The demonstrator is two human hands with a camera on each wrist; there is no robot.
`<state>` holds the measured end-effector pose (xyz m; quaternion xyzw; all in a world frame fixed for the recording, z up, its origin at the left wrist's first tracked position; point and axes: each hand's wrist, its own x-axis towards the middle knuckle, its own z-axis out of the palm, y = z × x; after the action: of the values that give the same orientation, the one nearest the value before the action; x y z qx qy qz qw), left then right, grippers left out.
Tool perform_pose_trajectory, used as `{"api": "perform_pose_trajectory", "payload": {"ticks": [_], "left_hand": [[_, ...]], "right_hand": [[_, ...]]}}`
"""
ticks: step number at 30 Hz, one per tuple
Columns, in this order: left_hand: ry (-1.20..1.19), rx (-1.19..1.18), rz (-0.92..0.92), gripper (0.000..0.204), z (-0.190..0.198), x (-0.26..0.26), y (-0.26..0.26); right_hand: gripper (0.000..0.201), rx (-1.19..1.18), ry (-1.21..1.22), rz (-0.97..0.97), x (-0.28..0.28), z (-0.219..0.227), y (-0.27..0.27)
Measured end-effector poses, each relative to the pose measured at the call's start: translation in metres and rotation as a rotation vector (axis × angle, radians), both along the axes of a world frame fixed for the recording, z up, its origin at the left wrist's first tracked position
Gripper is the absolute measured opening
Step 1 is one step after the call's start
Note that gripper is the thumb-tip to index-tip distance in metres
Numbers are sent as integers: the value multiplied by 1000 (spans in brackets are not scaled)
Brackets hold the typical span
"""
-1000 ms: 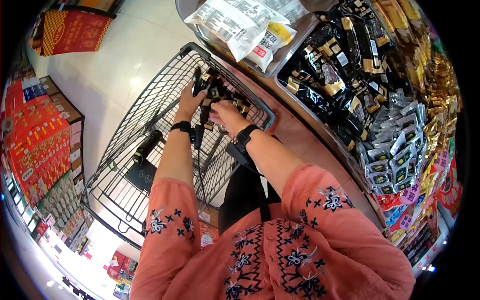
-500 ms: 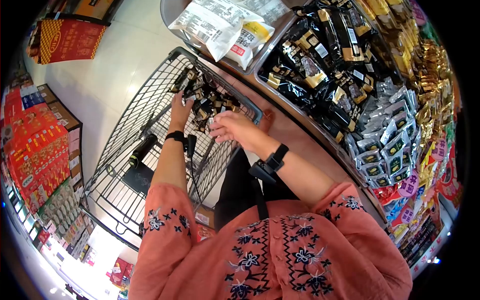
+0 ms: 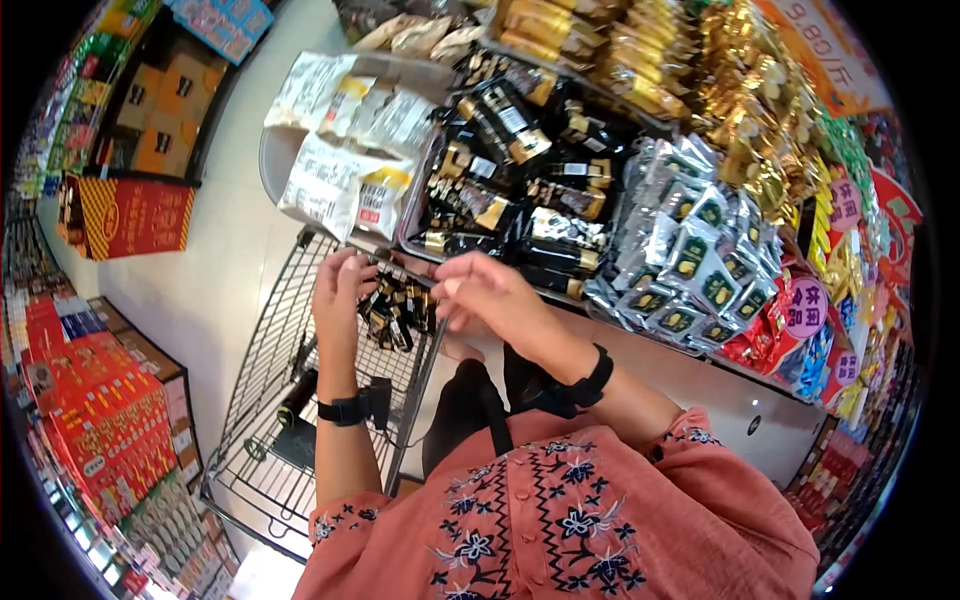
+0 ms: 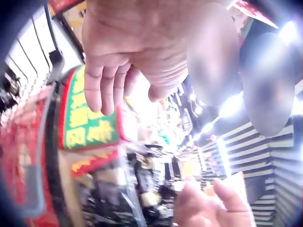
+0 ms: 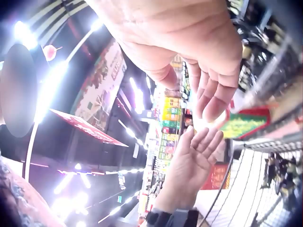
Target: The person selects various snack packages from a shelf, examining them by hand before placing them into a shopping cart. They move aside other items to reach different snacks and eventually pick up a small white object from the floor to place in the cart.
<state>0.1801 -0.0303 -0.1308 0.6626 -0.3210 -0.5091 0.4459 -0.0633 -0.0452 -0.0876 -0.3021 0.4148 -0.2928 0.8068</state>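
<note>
In the head view the left hand is raised over the cart's rim, fingers loosely bent around nothing. The right hand hangs in the air between the cart and the display, fingers relaxed and holding nothing. Below and between them, a heap of small black-and-gold packets lies in the wire cart. Both wrist views show empty palms: the left hand with fingers pointing down, and the right hand with the left hand beneath it.
Bins beyond the cart hold large white bags, black-and-gold packs, silver packets and gold-wrapped goods. A black bottle lies in the cart. Red boxes are stacked at the left.
Both hands have lifted away from the packets in the cart and moved up toward its display-side rim. The head view has shifted toward the display, showing more of the bins.
</note>
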Motion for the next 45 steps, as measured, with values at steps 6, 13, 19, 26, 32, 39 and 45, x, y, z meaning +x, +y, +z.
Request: {"api": "perform_pose_trajectory", "payload": {"ticks": [6, 13, 19, 26, 32, 39, 45], "left_hand": [[452, 43, -26, 74, 14, -85, -27], [530, 116, 56, 93, -1, -110, -51], [479, 225, 21, 90, 2, -115, -59], [500, 110, 89, 90, -1, -122, -57], [543, 171, 55, 98, -6, -122, -71], [554, 176, 93, 84, -12, -123, -74], [588, 36, 65, 68, -12, -131, -80]], "right_hand": [[40, -721, 508, -274, -39, 32, -71], [66, -891, 1098, 13, -63, 20, -176], [74, -883, 1205, 112, -49, -10, -192], [74, -809, 1180, 390, -48, 6, -179], [82, -1027, 1188, 311, -42, -17, -187], [90, -919, 1127, 444, -43, -6, -188], [89, -751, 1083, 418, -51, -11, -208]]}}
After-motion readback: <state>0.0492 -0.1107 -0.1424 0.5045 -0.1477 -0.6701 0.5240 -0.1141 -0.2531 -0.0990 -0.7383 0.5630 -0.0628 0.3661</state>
